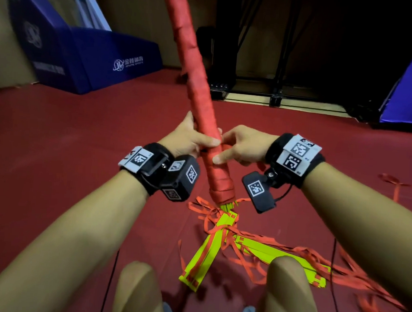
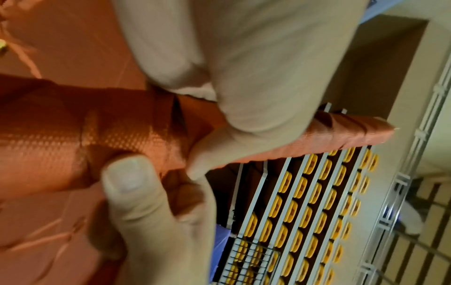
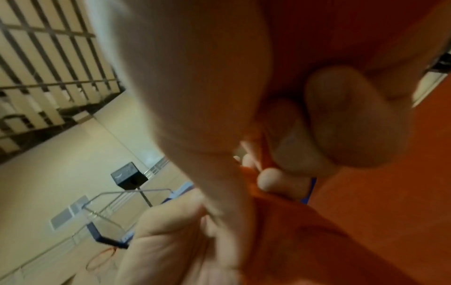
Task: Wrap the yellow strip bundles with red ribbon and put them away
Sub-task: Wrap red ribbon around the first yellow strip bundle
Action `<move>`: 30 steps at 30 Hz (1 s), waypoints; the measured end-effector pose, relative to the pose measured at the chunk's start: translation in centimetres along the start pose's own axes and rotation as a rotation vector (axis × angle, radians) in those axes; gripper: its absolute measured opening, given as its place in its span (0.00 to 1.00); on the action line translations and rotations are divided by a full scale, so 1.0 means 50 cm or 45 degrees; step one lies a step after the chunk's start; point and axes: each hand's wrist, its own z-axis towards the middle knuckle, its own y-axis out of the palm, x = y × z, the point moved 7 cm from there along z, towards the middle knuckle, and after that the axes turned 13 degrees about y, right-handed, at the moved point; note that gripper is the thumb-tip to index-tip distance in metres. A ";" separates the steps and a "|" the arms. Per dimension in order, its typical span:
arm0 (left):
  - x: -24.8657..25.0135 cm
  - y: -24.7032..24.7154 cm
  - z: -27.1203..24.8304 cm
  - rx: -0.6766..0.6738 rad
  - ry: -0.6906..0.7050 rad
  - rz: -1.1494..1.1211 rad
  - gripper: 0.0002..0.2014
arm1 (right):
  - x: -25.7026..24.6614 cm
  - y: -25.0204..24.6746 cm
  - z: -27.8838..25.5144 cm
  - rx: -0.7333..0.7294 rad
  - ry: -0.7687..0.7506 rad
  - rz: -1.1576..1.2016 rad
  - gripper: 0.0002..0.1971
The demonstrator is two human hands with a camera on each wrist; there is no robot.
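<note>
Dull red floor (image 1: pixel 56 146) lies under a long, stiff, rod-shaped bundle (image 1: pixel 197 83), bound almost end to end in glossy woven ribbon (image 2: pixel 117 138) and held slanting up and away. Its bare yellow tip is near flat, papery strips (image 1: pixel 206 252) left between the knees. The bundle is clasped by the curled left hand (image 1: pixel 189 140) and the ribbon's end is pinched against it by the right hand (image 1: pixel 242 143); if that pinch were eased, the slick turns could be loosened.
</note>
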 end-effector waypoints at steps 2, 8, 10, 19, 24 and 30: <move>-0.013 -0.001 -0.005 -0.057 0.053 0.204 0.35 | 0.003 -0.006 0.007 0.099 0.101 -0.214 0.16; 0.020 -0.008 -0.003 -0.175 0.196 0.541 0.35 | 0.022 0.005 0.023 0.043 0.258 -0.033 0.20; 0.029 -0.012 -0.001 -0.197 0.202 0.572 0.36 | 0.030 0.018 0.025 -0.072 0.281 0.183 0.16; 0.000 -0.022 -0.022 0.033 0.089 0.435 0.33 | 0.003 0.008 -0.008 0.110 0.160 0.006 0.10; -0.024 -0.028 -0.017 0.185 0.049 0.419 0.38 | -0.010 0.037 -0.035 0.475 0.096 -0.238 0.08; -0.054 -0.023 -0.024 0.272 0.061 0.345 0.42 | 0.009 0.061 -0.056 0.595 -0.030 0.104 0.16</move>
